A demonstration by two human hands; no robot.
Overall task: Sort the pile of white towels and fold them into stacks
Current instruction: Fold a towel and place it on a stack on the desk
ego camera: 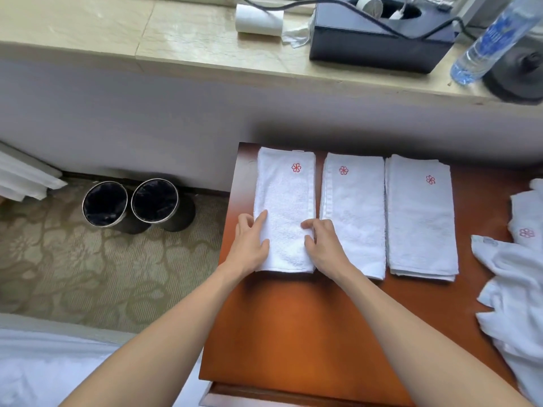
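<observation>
Three folded white towel stacks with a pink flower mark lie side by side at the back of the wooden table point(308, 327): a left stack point(286, 198), a middle stack point(354, 207) and a right stack point(420, 218). My left hand point(249, 245) rests flat along the left edge of the left stack, fingers straight. My right hand point(323, 245) presses on that stack's right edge, its fingers bent against the gap beside the middle stack. A loose pile of unfolded white towels point(517, 289) lies at the table's right edge.
Two dark round bins point(105, 204) point(155, 201) stand on the patterned carpet left of the table. The stone ledge point(147, 39) behind holds a paper roll point(258, 20), a dark box point(379, 42) with cables and a water bottle point(487, 42). White bedding point(44, 374) lies at lower left.
</observation>
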